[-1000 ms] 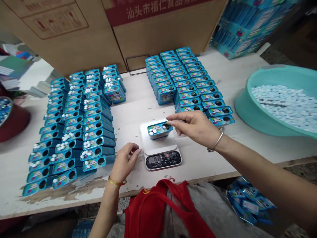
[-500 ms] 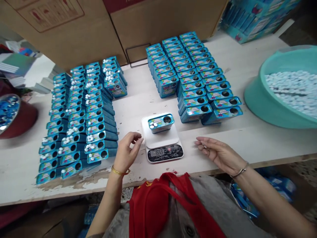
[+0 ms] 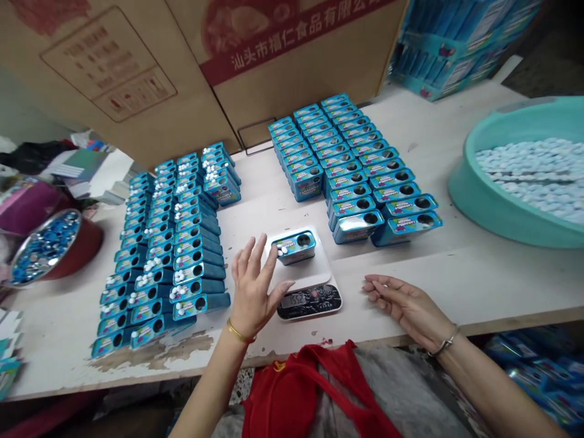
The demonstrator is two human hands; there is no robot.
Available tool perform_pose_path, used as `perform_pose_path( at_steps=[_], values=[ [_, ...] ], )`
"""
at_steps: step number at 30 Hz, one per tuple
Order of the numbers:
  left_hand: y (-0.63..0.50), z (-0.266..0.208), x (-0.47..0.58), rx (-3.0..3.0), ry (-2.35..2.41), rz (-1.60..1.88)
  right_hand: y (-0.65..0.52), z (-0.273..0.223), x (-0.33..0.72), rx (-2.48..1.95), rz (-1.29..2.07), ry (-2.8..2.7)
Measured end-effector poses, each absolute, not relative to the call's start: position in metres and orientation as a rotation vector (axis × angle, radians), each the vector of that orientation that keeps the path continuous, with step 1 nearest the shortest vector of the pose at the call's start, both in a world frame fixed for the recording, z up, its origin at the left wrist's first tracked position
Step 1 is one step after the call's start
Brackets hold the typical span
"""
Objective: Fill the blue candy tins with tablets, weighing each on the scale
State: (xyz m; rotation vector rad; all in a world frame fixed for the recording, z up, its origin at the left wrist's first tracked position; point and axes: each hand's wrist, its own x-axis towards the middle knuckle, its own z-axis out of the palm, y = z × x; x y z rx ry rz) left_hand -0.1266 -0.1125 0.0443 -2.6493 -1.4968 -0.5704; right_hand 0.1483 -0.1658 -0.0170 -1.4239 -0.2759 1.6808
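A blue candy tin [image 3: 295, 246] with a round hole in its top sits on a white kitchen scale [image 3: 314, 267], and a few white candies [image 3: 283, 249] lie on its lid. The dark scale display [image 3: 294, 300] is lit with digits that seem to read 1552. My left hand [image 3: 254, 283] is open with fingers spread, just left of the tin, its fingertips close to the candies. Over the bare tabletop right of the scale, my right hand [image 3: 401, 301] has thumb and fingers pinched together; whatever they hold, if anything, is too small to make out.
Rows of blue tins [image 3: 187, 258], many topped with white candies, stand at left. More tins [image 3: 342, 164] stand behind and right of the scale. A turquoise tub [image 3: 483, 213] of white candies is at right, a red bowl [image 3: 86, 243] at left. Cardboard boxes [image 3: 292, 73] line the back.
My left hand has opened and moved right, towards the tin on the scale. My right hand stays pinched. The camera view has tilted up and turned left, and the displayed number has changed.
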Motion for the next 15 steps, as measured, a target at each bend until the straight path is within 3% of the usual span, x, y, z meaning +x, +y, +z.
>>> perform_pose_path(
  at_steps=[9, 15],
  values=[
    [-0.088, 0.056, -0.095, -2.749, -1.309, -0.438, -0.164, -0.017, 0.148, -1.427, 1.685, -0.271],
    [-0.064, 0.067, -0.094, -2.819, -1.437, -0.341, -0.160, -0.016, 0.147, -1.425, 1.680, -0.230]
  ],
)
